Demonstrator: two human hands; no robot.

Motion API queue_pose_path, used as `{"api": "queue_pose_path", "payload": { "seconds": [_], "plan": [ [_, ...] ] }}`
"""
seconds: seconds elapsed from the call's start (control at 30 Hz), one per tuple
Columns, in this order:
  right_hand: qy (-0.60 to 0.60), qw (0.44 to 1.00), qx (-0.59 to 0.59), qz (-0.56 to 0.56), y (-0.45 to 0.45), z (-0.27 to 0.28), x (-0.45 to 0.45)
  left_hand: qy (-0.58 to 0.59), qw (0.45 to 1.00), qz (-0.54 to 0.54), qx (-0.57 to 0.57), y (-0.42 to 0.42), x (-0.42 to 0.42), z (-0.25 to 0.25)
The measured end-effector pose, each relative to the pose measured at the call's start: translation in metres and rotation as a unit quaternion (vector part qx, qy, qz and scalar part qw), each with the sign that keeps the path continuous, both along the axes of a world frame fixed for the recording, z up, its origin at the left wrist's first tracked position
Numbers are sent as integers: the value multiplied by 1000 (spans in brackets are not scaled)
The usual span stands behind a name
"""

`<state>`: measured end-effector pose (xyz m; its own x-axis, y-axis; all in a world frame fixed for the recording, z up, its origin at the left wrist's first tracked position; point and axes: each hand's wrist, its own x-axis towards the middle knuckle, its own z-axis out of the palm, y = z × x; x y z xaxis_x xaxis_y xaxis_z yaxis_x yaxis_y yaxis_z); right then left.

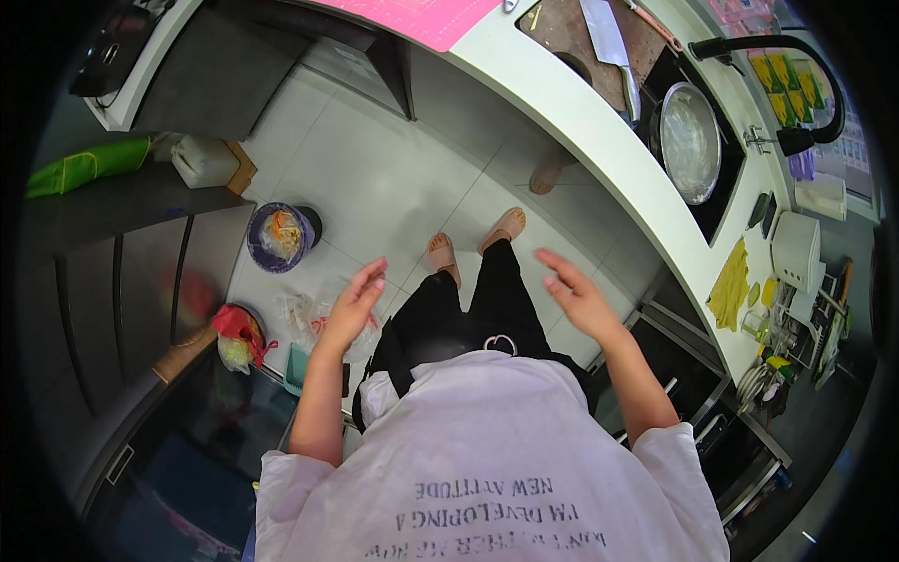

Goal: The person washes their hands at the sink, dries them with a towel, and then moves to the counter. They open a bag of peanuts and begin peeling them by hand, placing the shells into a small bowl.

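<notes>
Held out in front of my waist, my left hand (355, 303) has nothing in it, its thumb a little apart from the fingers. My right hand (577, 298) is bare as well, fingers extended, on the counter side of my body. Neither touches anything. Below them are my black trousers (449, 309) and pink sandals (444, 261) on the tiled floor (379, 168). Past my right hand runs a white countertop (604, 147). On it lie a cutting board (562, 35) and a cleaver (605, 35); a metal bowl (691, 144) sits over the black cooktop (727, 175).
A lined trash bin (270, 261) with scraps stands to my left, near plastic bags (302, 312) and a red bag (235, 323) on the floor. A pink mat (428, 17) covers the far counter. A yellow-green cloth (728, 288) and a dish rack (818, 330) are at right.
</notes>
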<state>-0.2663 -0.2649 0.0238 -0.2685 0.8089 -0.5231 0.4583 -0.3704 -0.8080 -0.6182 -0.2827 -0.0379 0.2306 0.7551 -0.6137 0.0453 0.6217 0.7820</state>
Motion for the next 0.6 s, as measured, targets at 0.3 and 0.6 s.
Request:
{"api": "queue_pose_path", "payload": {
  "seconds": [0.3,0.6],
  "plan": [
    [29,879,-87,468,-2,13,-72,150,982,-113,34,7,-7,-18],
    [-272,941,22,202,38,22,21,-102,883,-418,185,3,71,22]
  ]
}}
